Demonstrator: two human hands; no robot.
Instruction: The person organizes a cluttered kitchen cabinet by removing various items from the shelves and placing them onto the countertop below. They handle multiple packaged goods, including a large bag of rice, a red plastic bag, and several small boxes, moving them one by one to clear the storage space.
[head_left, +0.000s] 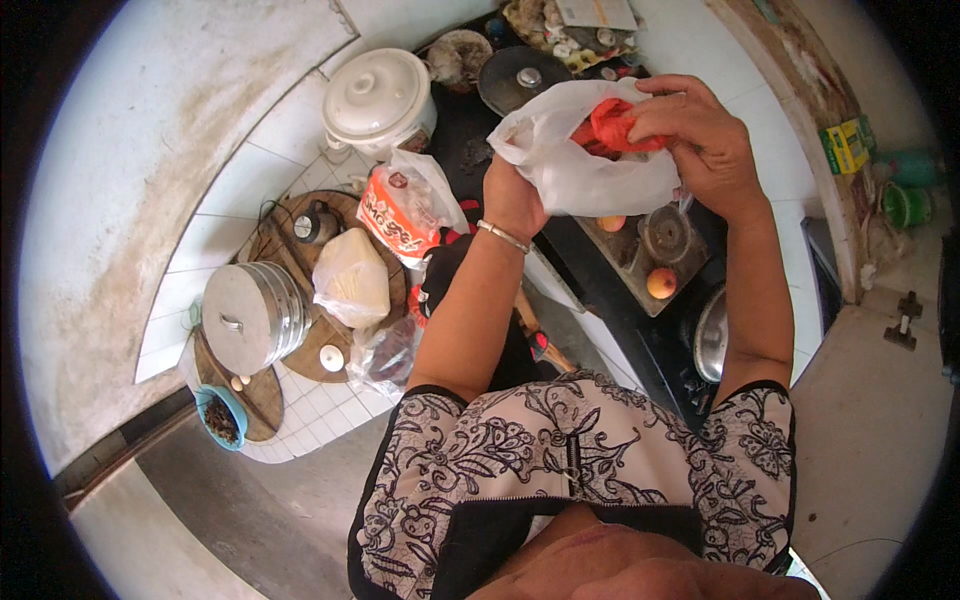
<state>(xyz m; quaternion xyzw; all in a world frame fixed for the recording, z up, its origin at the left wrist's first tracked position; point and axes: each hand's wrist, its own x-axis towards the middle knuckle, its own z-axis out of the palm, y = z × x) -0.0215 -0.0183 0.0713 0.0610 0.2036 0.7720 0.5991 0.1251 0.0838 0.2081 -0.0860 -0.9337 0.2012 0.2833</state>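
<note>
A white plastic bag (607, 184) is held up above the dark counter, its mouth spread wide. My left hand (514, 193) grips the bag's left side, with the fingers partly hidden behind the plastic. Inside the mouth lies a red plastic bag (613, 126). My right hand (701, 142) pinches the red bag at the right rim of the white one. What the red bag contains is hidden. Below the bag, a round fruit (661, 283) and a clear plastic container (665, 234) rest on a cutting board (637, 270).
A lidded white cooker (379, 101) and a dark pan lid (523, 79) stand behind. On the left are a stacked metal steamer (255, 315), a bagged pale block (351, 277), an orange-and-white package (405, 206) and a blue basin (221, 416). A metal pot (712, 337) sits by my right arm.
</note>
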